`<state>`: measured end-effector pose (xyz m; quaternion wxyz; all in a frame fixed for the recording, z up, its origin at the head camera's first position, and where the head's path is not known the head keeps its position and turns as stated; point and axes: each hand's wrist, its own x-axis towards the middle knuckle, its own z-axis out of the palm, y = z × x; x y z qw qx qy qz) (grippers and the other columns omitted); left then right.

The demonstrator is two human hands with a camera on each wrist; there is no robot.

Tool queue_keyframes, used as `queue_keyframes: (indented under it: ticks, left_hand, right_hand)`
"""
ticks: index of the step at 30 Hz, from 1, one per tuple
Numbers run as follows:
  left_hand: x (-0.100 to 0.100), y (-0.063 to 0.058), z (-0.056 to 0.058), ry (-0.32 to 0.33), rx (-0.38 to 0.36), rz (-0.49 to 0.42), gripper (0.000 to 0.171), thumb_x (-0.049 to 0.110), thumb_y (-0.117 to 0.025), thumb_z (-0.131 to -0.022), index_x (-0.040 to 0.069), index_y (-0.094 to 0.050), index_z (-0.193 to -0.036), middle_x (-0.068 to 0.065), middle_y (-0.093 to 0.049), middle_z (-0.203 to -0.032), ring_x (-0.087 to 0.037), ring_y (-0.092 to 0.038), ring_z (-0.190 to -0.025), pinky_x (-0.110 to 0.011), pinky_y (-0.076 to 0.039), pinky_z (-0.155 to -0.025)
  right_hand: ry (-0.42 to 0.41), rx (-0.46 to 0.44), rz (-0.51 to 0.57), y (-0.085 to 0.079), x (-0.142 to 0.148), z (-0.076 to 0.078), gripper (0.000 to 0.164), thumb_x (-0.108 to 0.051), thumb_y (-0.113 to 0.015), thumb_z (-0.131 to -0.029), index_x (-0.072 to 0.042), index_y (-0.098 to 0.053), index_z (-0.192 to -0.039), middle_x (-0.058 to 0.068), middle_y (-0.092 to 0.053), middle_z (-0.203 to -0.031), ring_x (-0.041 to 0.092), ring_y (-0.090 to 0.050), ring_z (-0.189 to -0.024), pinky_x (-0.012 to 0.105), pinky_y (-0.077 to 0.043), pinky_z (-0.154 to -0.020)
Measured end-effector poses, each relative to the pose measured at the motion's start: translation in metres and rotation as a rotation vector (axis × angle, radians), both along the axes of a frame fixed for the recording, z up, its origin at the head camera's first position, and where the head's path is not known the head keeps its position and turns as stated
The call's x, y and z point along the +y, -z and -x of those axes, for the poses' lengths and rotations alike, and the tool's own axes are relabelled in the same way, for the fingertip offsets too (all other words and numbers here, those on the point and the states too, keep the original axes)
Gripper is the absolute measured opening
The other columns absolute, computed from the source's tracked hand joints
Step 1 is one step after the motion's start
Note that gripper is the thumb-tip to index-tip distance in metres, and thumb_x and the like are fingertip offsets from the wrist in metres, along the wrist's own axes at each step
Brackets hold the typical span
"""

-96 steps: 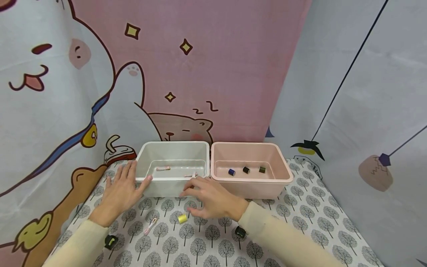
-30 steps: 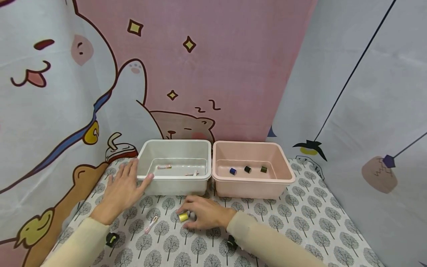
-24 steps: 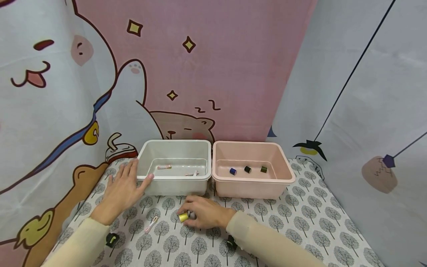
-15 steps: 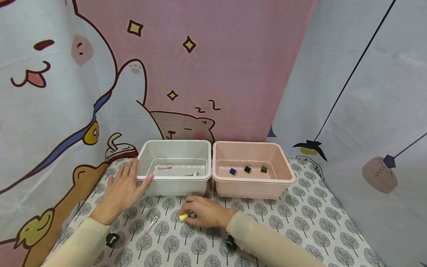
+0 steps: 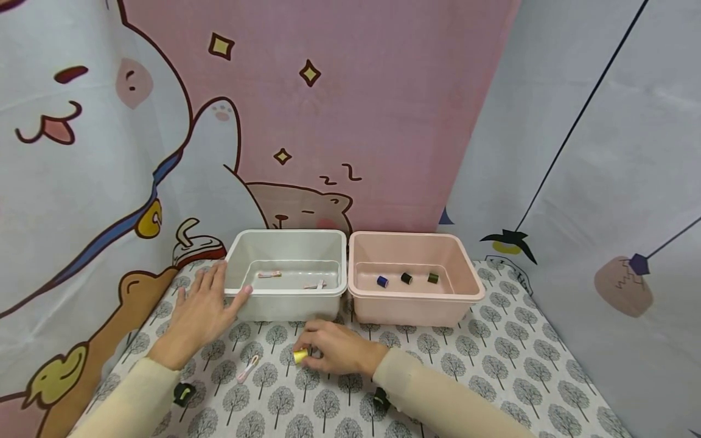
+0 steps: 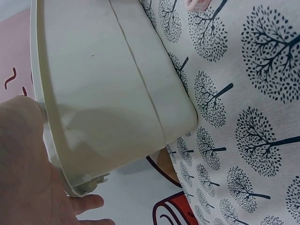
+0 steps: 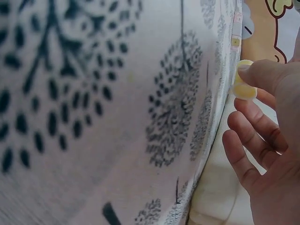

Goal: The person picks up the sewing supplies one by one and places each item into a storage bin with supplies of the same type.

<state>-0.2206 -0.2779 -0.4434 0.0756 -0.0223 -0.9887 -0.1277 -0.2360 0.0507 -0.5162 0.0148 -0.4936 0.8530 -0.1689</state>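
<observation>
My right hand (image 5: pixel 342 348) pinches a yellow thread spool (image 5: pixel 299 356) low over the tree-print cloth, in front of the bins. In the right wrist view the thumb presses on the yellow spool (image 7: pixel 244 89), while the other fingers are partly bent. My left hand (image 5: pixel 199 316) rests with extended fingers at the left front corner of the white bin (image 5: pixel 290 307). The left wrist view shows that hand (image 6: pixel 28 168) against the bin's rim. A slim pink-and-white piece (image 5: pixel 249 369), kind unclear, lies on the cloth left of the spool.
Two slim pinkish pieces (image 5: pixel 269 274) lie inside the white bin. Beside it stands a pink bin (image 5: pixel 416 310) holding a blue spool (image 5: pixel 382 281), a dark spool (image 5: pixel 406 278) and a green spool (image 5: pixel 432 278). A printed curtain (image 5: pixel 372 121) hangs behind.
My right hand has come down from the white bin's front edge to the yellow spool and now pinches it, turning it slightly. My left hand stays at the bin's corner.
</observation>
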Motion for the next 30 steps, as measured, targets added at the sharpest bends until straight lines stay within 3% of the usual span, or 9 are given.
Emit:
queue_keyframes:
  ticks: [17,24,30]
  left_hand:
    - [-0.001,0.001,0.0,0.006,0.009,0.002,0.109,0.08,-0.033,-0.118,-0.002,-0.011,-0.185,-0.04,-0.019,-0.188,-0.072,-0.021,-0.171,-0.099,-0.012,-0.129]
    - [-0.001,0.001,0.0,0.01,0.014,0.005,0.108,0.08,-0.033,-0.118,-0.002,-0.011,-0.185,-0.04,-0.02,-0.188,-0.072,-0.021,-0.171,-0.099,-0.013,-0.128]
    - [-0.001,0.0,-0.001,0.012,0.013,0.002,0.109,0.08,-0.033,-0.118,-0.002,-0.011,-0.185,-0.039,-0.019,-0.189,-0.072,-0.02,-0.171,-0.099,-0.011,-0.129]
  right_hand:
    - [-0.019,0.088,0.021,-0.02,0.004,-0.01,0.03,-0.034,-0.083,-0.11,-0.028,-0.083,-0.139,-0.009,-0.075,-0.129,0.002,-0.072,-0.109,0.005,-0.055,-0.094]
    - [-0.008,0.091,0.027,-0.029,0.007,-0.013,0.031,-0.037,-0.081,-0.112,-0.028,-0.082,-0.141,-0.008,-0.076,-0.135,0.0,-0.071,-0.113,0.01,-0.059,-0.102]
    - [0.001,0.085,0.047,-0.036,0.009,-0.015,0.031,-0.034,-0.083,-0.11,-0.026,-0.083,-0.139,-0.007,-0.076,-0.131,0.001,-0.07,-0.111,0.012,-0.059,-0.1]
